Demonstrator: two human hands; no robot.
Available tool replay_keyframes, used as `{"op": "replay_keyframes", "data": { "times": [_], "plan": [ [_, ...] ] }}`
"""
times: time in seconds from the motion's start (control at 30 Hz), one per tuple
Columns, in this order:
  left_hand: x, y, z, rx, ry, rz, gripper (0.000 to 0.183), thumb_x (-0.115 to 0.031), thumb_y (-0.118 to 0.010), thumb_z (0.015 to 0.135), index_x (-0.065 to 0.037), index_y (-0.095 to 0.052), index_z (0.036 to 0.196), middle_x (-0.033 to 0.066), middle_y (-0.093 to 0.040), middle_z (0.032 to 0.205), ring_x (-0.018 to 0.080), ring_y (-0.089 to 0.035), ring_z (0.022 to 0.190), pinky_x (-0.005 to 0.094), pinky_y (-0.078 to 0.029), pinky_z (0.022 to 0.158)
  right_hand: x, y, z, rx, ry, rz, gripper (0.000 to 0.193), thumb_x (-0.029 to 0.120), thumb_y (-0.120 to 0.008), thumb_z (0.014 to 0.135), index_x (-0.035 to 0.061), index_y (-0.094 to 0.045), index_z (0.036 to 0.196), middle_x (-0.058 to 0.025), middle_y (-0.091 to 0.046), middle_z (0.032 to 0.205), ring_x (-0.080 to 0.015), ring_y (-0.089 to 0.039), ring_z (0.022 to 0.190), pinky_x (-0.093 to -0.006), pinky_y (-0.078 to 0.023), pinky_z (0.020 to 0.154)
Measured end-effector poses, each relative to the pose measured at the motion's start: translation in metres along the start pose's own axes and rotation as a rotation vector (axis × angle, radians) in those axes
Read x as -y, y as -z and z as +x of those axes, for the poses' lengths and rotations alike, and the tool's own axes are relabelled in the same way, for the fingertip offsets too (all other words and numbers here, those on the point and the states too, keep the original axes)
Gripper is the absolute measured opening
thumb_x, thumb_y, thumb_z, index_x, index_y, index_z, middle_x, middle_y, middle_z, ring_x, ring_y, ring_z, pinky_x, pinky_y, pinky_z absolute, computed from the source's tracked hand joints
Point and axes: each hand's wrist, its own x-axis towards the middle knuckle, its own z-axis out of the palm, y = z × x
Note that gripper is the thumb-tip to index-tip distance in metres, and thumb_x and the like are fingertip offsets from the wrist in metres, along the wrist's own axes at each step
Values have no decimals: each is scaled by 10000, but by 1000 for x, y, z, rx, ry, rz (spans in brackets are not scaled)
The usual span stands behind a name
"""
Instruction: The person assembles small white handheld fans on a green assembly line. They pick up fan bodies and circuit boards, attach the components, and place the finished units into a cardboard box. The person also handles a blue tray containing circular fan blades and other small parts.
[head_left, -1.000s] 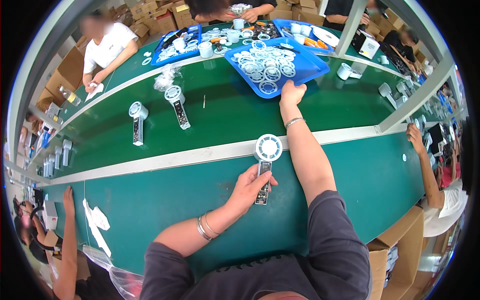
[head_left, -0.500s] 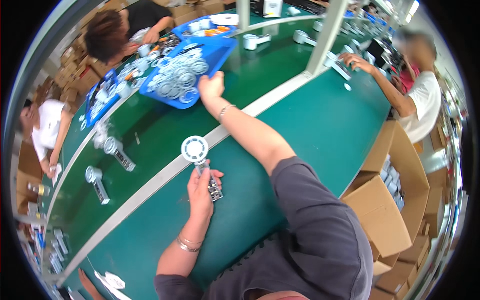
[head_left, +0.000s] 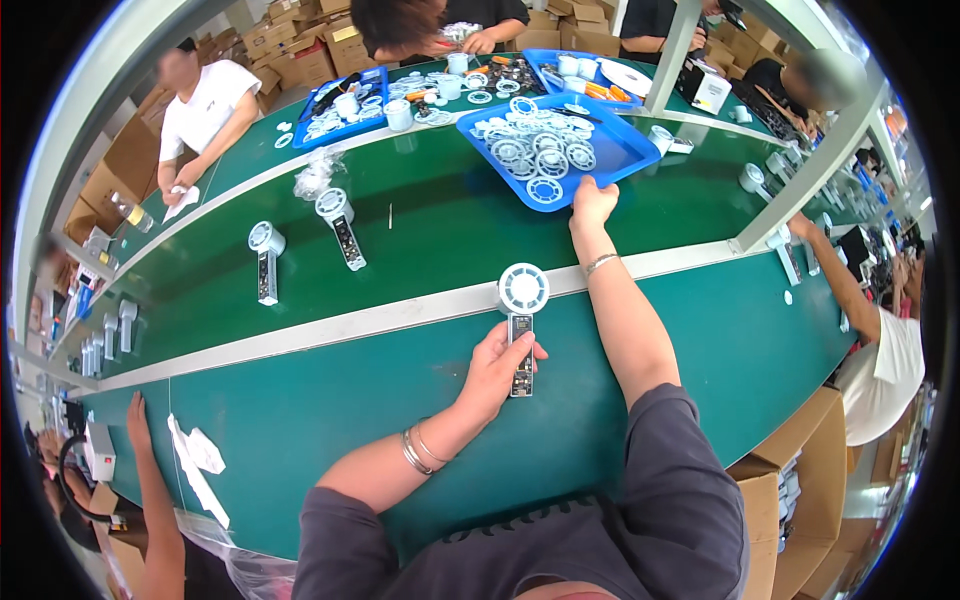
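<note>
My left hand (head_left: 492, 372) is wrapped round the handle of a handheld fan (head_left: 523, 288). The fan is upright over the near green bench, its white slotted round head at the top and a dark circuit board exposed along its grey handle. My right arm reaches past the white rail, and my right hand (head_left: 594, 203) grips the near rim of a blue tray (head_left: 625, 160), thumb on the rim, other fingers hidden. Many pale slotted rings (head_left: 545, 150) are heaped in its left part. Two similar open fan bodies, one farther left (head_left: 266, 262) and one closer (head_left: 340, 228), lie on the green belt.
A white rail (head_left: 400, 325) divides bench and belt. Behind the belt are another blue tray (head_left: 370, 110) and loose parts. A cardboard box (head_left: 815, 480) with grey parts stands at the right. Co-workers sit around; one arm (head_left: 160, 490) rests at the lower left beside white scraps (head_left: 200, 465).
My view has turned, so the whole scene sits differently in the picture. My left hand keeps the fan and my right hand stays on the tray's rim.
</note>
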Motion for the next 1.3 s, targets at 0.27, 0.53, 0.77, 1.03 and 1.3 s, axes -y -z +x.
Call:
{"op": "replay_keyframes", "data": {
  "times": [0.27,0.53,0.77,1.03,1.3],
  "plan": [
    [2,1,3,-57,-35,-48,323,-253,-497,939,-27,-467,1168,85,-603,801,89,-530,630,212,-439,541,66,26,-32,129,-200,38,164,19,-548,768,-40,-517,917,-132,-616,800,-196,-589,638,-328,-480,567],
    [3,6,6,-404,-201,-171,189,-225,-506,938,-61,-484,1029,79,-589,732,99,-519,549,231,-416,468,136,166,-52,322,-167,-76,278,57,-576,786,-79,-507,1018,-145,-617,906,-193,-596,786,-306,-485,686],
    [2,8,8,-324,-167,-81,335,-271,-489,945,2,-470,1139,70,-574,801,92,-511,641,231,-419,549,218,327,-121,151,-365,55,266,7,-522,813,-77,-479,1061,-170,-604,980,-224,-624,843,-338,-532,734],
    [-3,12,11,-305,-148,-81,314,-274,-483,946,-4,-490,1106,65,-583,785,84,-518,622,237,-427,555,187,425,-122,-176,-132,-90,206,20,-548,799,-52,-464,972,-145,-597,906,-163,-598,761,-273,-499,670],
    [-3,11,12,-305,-122,-90,299,-269,-483,947,-11,-506,1097,70,-583,795,100,-528,663,244,-434,568,159,432,-88,-147,-189,-300,212,124,-530,867,-43,-491,990,-106,-621,873,-162,-615,668,-267,-511,583]
  ]
}}
